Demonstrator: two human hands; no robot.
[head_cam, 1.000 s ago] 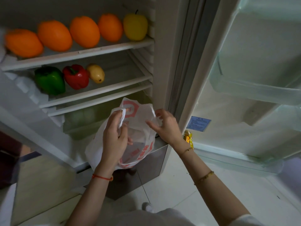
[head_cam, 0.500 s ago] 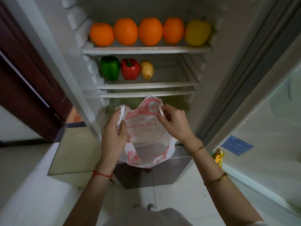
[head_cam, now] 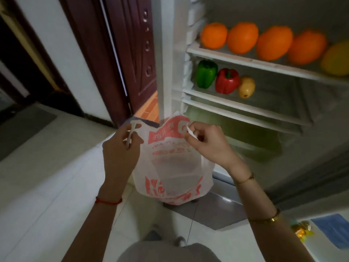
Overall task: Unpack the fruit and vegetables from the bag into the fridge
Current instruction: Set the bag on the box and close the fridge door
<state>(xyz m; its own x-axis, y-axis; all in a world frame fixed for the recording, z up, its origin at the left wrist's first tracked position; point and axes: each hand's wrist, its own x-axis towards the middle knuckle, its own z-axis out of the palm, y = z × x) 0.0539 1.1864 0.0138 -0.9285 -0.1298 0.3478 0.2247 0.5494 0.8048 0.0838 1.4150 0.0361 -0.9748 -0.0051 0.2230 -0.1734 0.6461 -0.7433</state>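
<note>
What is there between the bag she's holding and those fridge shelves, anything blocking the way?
Nothing visible. Both hands, left and right, hold the bag by its handles before the open fridge; its door is swung aside.

The yellow fruit (head_cam: 337, 60) on the top shelf runs off the right edge. Lettering on the bag (head_cam: 170, 148) smears unreadable (motion blur), and the crisper drawer (head_cam: 245, 135) shows only a greenish haze, contents indistinguishable.
</note>
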